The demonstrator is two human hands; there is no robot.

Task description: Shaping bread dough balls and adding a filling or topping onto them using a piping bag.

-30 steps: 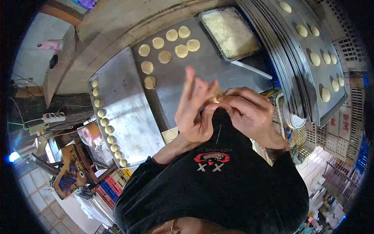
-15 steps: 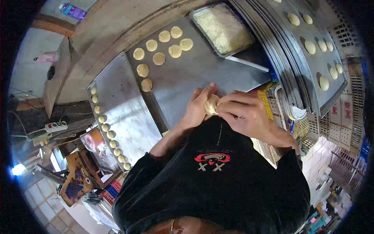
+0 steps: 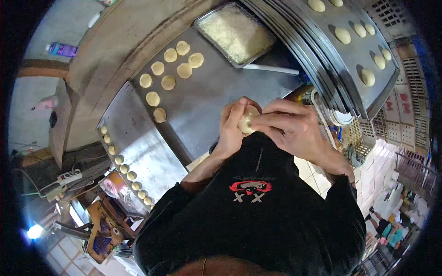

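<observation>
A pale ball of dough is held between my two hands, just above the near edge of the metal table. My left hand cups it from the left, thumb along its top. With bunched fingers, my right hand pinches the dough's right side. Beyond, on the metal worktop, lie several flattened dough rounds. A metal tray full of pale shredded filling stands at the back. Whether any filling is inside the dough cannot be seen.
A white rod lies near the filling tray. Stacked baking trays rise at the right, with dough balls on top. Another sheet at left carries a row of small dough balls. A person is far off at lower right.
The view has shifted, so the table and trays sit further left. My right fingers have moved over the dough ball, which my left hand still cups.
</observation>
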